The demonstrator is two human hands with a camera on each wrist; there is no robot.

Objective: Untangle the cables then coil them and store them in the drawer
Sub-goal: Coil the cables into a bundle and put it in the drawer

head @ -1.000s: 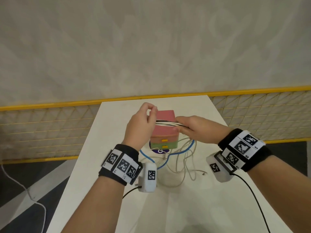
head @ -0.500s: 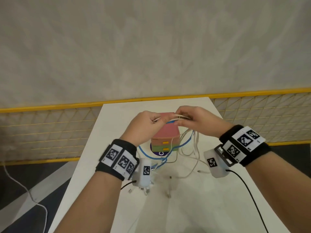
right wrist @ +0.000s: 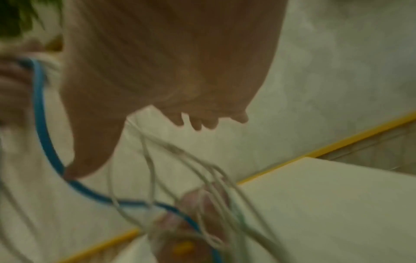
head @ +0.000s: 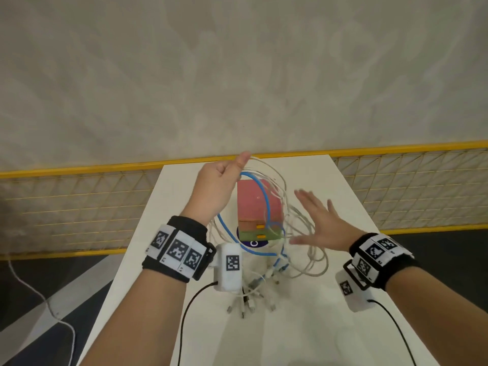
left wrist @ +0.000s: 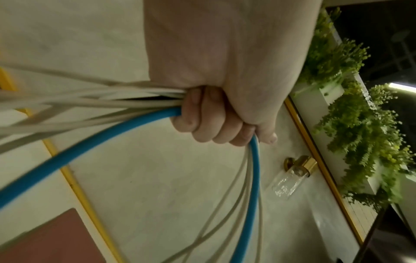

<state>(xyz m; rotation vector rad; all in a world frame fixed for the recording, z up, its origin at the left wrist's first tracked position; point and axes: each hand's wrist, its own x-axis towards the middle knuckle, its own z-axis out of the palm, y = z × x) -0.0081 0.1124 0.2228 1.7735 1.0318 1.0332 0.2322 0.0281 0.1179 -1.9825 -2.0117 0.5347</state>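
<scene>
My left hand [head: 220, 180] is raised over the table and grips a bundle of cables, one blue cable [head: 266, 204] and several white cables [head: 284, 191]. In the left wrist view the fingers [left wrist: 202, 121] curl round the blue cable [left wrist: 90, 142] and the white cables [left wrist: 90, 99]. The loops hang down around the small drawer box [head: 257, 207], which has a pink top and orange handles. Loose cable ends [head: 248, 302] dangle near the table. My right hand [head: 318, 223] is open with fingers spread, to the right of the loops, holding nothing.
The white table [head: 317, 326] runs forward to a yellow-edged mesh fence [head: 79, 207]. A dark round sticker [head: 253, 243] lies under the drawer box. Black leads run from both wrist cameras. The floor drops away left of the table.
My left hand has lifted the cable bundle up and to the far left. My right hand has let go of the cables and moved right, fingers spread.
</scene>
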